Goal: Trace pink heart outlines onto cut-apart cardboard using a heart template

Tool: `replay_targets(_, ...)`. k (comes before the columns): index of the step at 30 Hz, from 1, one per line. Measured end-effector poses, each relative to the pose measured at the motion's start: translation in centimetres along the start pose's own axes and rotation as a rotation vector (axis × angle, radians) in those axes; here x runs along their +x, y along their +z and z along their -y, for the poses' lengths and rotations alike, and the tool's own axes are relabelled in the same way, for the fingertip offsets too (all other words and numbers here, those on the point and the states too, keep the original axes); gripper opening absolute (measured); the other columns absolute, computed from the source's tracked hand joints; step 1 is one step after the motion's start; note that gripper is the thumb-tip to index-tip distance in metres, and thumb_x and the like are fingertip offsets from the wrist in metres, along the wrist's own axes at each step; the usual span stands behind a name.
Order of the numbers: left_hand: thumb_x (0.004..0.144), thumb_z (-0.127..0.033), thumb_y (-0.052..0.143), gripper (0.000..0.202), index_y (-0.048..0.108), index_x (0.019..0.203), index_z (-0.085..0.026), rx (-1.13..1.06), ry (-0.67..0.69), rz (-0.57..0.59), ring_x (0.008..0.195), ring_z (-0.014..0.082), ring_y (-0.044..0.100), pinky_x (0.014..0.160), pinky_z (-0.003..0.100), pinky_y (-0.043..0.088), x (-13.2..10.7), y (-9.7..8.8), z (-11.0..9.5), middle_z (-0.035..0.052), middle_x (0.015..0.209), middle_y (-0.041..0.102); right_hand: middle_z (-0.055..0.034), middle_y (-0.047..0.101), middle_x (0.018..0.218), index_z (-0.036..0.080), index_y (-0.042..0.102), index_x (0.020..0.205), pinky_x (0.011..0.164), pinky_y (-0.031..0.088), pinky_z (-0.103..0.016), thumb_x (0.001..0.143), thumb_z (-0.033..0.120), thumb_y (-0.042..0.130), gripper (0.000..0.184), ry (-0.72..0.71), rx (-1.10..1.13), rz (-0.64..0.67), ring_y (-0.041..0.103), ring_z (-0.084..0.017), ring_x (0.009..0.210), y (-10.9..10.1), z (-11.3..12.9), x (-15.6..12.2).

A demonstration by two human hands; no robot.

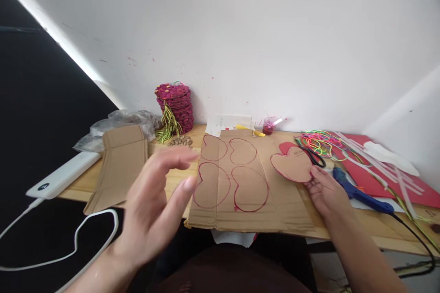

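Note:
My right hand [325, 190] pinches the lower right edge of a heart-shaped cardboard cutout [292, 165] edged in dark red. The cutout is above the right part of a cardboard sheet [285, 206], which has several heart outlines [250, 188] drawn on it in dark red. Off the sheet's left edge, my left hand [161, 187] is raised, thumb and fingers apart with nothing between them. A rounded red piece [286, 147] shows partly behind the cutout, along with the black handles of scissors [318, 159].
At left are a cardboard piece [125, 160], a white power strip [65, 176] and a plastic bag [127, 121]. A crocheted pink container [178, 105] stands near the wall. Neon cords [323, 144], a blue glue gun [364, 197] and red sheets [364, 176] lie right.

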State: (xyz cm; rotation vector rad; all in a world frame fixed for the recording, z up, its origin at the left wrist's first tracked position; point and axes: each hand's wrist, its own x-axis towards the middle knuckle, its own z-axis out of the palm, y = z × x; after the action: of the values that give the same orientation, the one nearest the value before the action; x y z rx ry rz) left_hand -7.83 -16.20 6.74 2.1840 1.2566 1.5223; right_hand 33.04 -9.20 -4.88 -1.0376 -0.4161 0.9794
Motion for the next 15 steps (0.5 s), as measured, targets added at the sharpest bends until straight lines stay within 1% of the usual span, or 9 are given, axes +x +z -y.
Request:
replay_targets(2, 0.093, -0.039, 0.06, 0.038, 0.055, 0.13, -0.028, -0.121, -0.286, 0.111, 0.116, 0.025, 0.063, 0.091, 0.041, 0.058, 0.6, 1.6, 2.3, 0.0085, 0.129, 0.063, 0.0004, 0.074, 0.082, 0.021, 0.07, 0.084, 0.058, 0.06, -0.019, 0.069, 0.016, 0.081, 0.019, -0.002, -0.006, 0.013, 0.068, -0.012, 0.069, -0.1, 0.0, -0.1)
replay_targets(3, 0.091, -0.045, 0.062, 0.048, 0.052, 0.133, -0.025, -0.185, -0.449, 0.179, 0.121, 0.0264, 0.06, 0.093, 0.042, 0.058, 0.6, 2.3, 3.5, 0.0111, 0.134, 0.06, 0.0, 0.075, 0.085, 0.021, 0.069, 0.085, 0.061, 0.061, -0.02, 0.069, 0.017, 0.081, 0.02, -0.003, -0.009, 0.026, 0.069, -0.012, 0.072, -0.1, -0.1, -0.1)
replay_targets(4, 0.089, -0.048, 0.064, 0.058, 0.047, 0.138, -0.023, -0.203, -0.564, 0.216, 0.123, 0.0278, 0.06, 0.096, 0.044, 0.056, 0.3, 2.8, 4.6, 0.0139, 0.135, 0.058, -0.0002, 0.075, 0.088, 0.022, 0.069, 0.086, 0.064, 0.061, -0.022, 0.068, 0.019, 0.082, 0.023, -0.002, -0.01, 0.042, 0.07, -0.013, 0.076, -0.2, 0.0, -0.2)
replay_targets(5, 0.086, -0.05, 0.066, 0.066, 0.044, 0.141, -0.021, -0.206, -0.645, 0.234, 0.123, 0.029, 0.06, 0.097, 0.045, 0.056, -0.1, 3.1, 5.5, 0.0159, 0.136, 0.057, 0.0, 0.076, 0.089, 0.022, 0.069, 0.087, 0.065, 0.061, -0.022, 0.066, 0.02, 0.084, 0.026, 0.003, -0.011, 0.06, 0.071, -0.014, 0.078, -0.1, 0.0, -0.3)
replay_targets(7, 0.082, -0.053, 0.07, 0.08, 0.037, 0.146, -0.018, -0.222, -0.754, 0.275, 0.12, 0.0297, 0.062, 0.097, 0.047, 0.055, -1.3, 3.4, 6.6, 0.0186, 0.138, 0.055, 0.001, 0.076, 0.09, 0.023, 0.068, 0.09, 0.065, 0.06, -0.023, 0.063, 0.023, 0.086, 0.032, 0.026, -0.013, 0.095, 0.071, -0.014, 0.079, 0.0, 0.1, -0.5)
replay_targets(9, 0.079, -0.054, 0.072, 0.089, 0.031, 0.15, -0.019, -0.272, -0.834, 0.315, 0.114, 0.0289, 0.066, 0.097, 0.046, 0.055, -2.4, 3.3, 6.8, 0.0199, 0.14, 0.053, 0.002, 0.075, 0.09, 0.024, 0.068, 0.091, 0.065, 0.059, -0.023, 0.06, 0.026, 0.088, 0.037, 0.058, -0.017, 0.123, 0.07, -0.013, 0.076, 0.2, 0.3, -0.9)
replay_targets(11, 0.078, -0.055, 0.074, 0.096, 0.025, 0.153, -0.02, -0.338, -0.916, 0.355, 0.11, 0.0287, 0.068, 0.094, 0.044, 0.056, -3.0, 3.2, 6.5, 0.0203, 0.141, 0.053, 0.0022, 0.075, 0.09, 0.023, 0.068, 0.092, 0.065, 0.058, -0.023, 0.06, 0.027, 0.09, 0.039, 0.08, -0.021, 0.146, 0.069, -0.013, 0.075, 0.5, 0.4, -1.3)
replay_targets(13, 0.077, -0.056, 0.075, 0.1, 0.022, 0.154, -0.023, -0.387, -0.989, 0.392, 0.109, 0.03, 0.069, 0.088, 0.043, 0.058, -3.1, 3.3, 5.9, 0.0199, 0.14, 0.056, 0.0021, 0.075, 0.091, 0.023, 0.067, 0.093, 0.066, 0.057, -0.024, 0.061, 0.028, 0.09, 0.04, 0.093, -0.023, 0.165, 0.069, -0.013, 0.075, 0.8, 0.6, -1.7)
replay_targets(15, 0.076, -0.055, 0.076, 0.102, 0.02, 0.155, -0.024, -0.448, -1.035, 0.411, 0.111, 0.0305, 0.069, 0.09, 0.044, 0.058, -2.9, 3.6, 5.3, 0.018, 0.136, 0.061, 0.0024, 0.075, 0.091, 0.024, 0.066, 0.094, 0.065, 0.056, -0.024, 0.062, 0.029, 0.09, 0.04, 0.102, -0.019, 0.176, 0.069, -0.013, 0.076, 0.9, 0.7, -2.0)
